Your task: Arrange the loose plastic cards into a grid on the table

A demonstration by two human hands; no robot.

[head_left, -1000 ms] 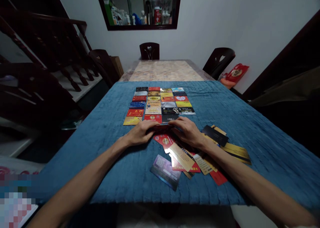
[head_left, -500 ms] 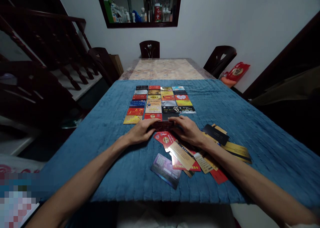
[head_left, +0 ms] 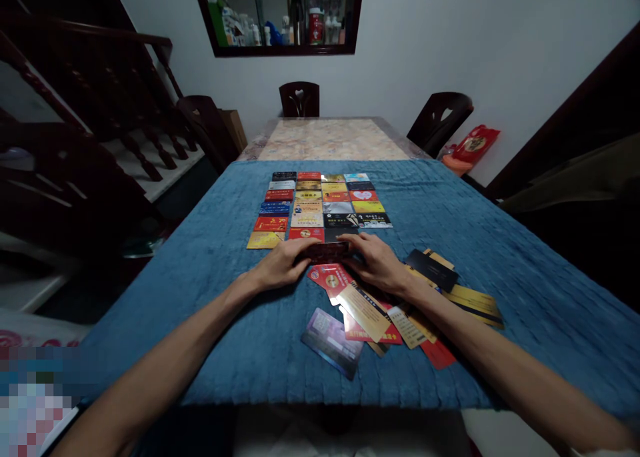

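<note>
A dark reddish card (head_left: 327,252) is held up between both hands, tilted above the table. My left hand (head_left: 283,263) pinches its left end and my right hand (head_left: 376,260) its right end, so both are closed on it. Just beyond lie several plastic cards in neat rows, among them a gold card (head_left: 267,239), a red card (head_left: 307,233) and a black card (head_left: 340,231) partly hidden by my fingers. Below my hands is a loose heap with a tan card (head_left: 367,310), a purple card (head_left: 333,342) and a black card (head_left: 433,269).
A blue cloth (head_left: 210,323) covers the near part of the table, with the bare patterned tabletop (head_left: 325,137) beyond it. Dark wooden chairs stand around, one at the far end (head_left: 287,100). A red bag (head_left: 477,143) is at the right, a stair railing (head_left: 90,30) at the left.
</note>
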